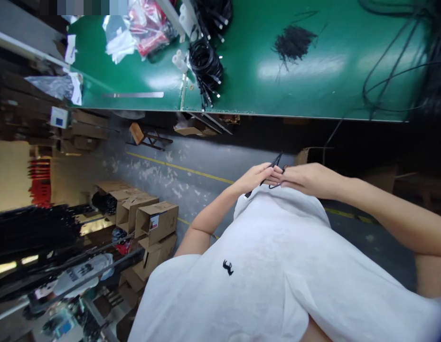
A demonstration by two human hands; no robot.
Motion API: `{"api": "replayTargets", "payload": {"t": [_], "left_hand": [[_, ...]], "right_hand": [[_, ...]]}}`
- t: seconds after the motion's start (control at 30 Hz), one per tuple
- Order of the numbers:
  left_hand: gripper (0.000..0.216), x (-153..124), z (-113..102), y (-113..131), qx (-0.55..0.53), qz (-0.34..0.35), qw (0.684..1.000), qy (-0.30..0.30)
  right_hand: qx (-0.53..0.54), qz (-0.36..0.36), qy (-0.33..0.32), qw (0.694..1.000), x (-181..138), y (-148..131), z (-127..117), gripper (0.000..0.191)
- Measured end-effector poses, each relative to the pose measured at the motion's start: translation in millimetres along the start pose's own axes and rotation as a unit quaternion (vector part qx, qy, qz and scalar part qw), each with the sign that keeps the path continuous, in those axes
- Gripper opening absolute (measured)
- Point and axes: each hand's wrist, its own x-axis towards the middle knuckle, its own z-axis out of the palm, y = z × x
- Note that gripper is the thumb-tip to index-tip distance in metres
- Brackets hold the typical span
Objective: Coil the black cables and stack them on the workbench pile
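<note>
A black cable (276,160) is held between my two hands, close in front of my white shirt. My left hand (255,177) has its fingers closed around it from the left. On the other side my right hand (303,177) pinches it, its fingertips meeting those of the left. A small light-tipped end (247,195) shows below the left hand. Much of the cable is hidden by the fingers. On the green table (241,97) beyond lie coiled black cables (206,59) with metal plugs and a loose heap of thin black ties (294,42).
Long black cables (387,66) trail over the table's right side. Plastic bags with red contents (149,28) and a metal ruler (142,95) lie on the left. Cardboard boxes (158,221) stand on the floor at left, and a small stool (144,137) is under the table's edge.
</note>
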Motion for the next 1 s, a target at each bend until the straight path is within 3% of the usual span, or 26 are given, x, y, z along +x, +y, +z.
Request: {"api": "replayTargets", "payload": {"t": [0.1, 0.23, 0.47, 0.7, 0.8, 0.9, 1.0], "left_hand": [[0.040, 2.1, 15.3, 0.3, -0.017, -0.016, 0.997, -0.074], [0.026, 2.4, 19.0, 8.9, -0.094, -0.020, 0.993, -0.063], [0.020, 4.4, 27.9, 17.9, -0.156, -0.047, 0.987, -0.016], [0.025, 6.8, 31.3, 20.5, -0.218, -0.094, 0.971, -0.005], [0.039, -4.8, 23.0, 26.9, -0.247, -0.059, 0.967, 0.010], [0.048, -30.6, 4.2, 40.6, -0.281, 0.062, 0.954, 0.084], [0.048, -56.8, -16.6, 54.4, -0.305, 0.172, 0.921, 0.171]], "right_hand": [[0.056, 0.064, 0.050, 0.995, 8.9, 20.8, -32.3, 0.036], [0.107, 0.109, 0.097, 0.983, 6.8, 39.4, -45.4, 0.035], [0.113, 0.061, 0.159, 0.979, 8.1, 41.3, -42.8, 0.033], [0.108, 0.040, 0.136, 0.984, 15.4, 29.9, -46.1, 0.031], [0.118, 0.083, 0.159, 0.977, -5.2, 72.7, -41.9, 0.038], [0.053, 0.176, 0.236, 0.954, -64.7, 148.7, -30.4, 0.042], [-0.073, 0.283, 0.159, 0.943, -131.6, 194.4, -12.9, 0.033]]}}
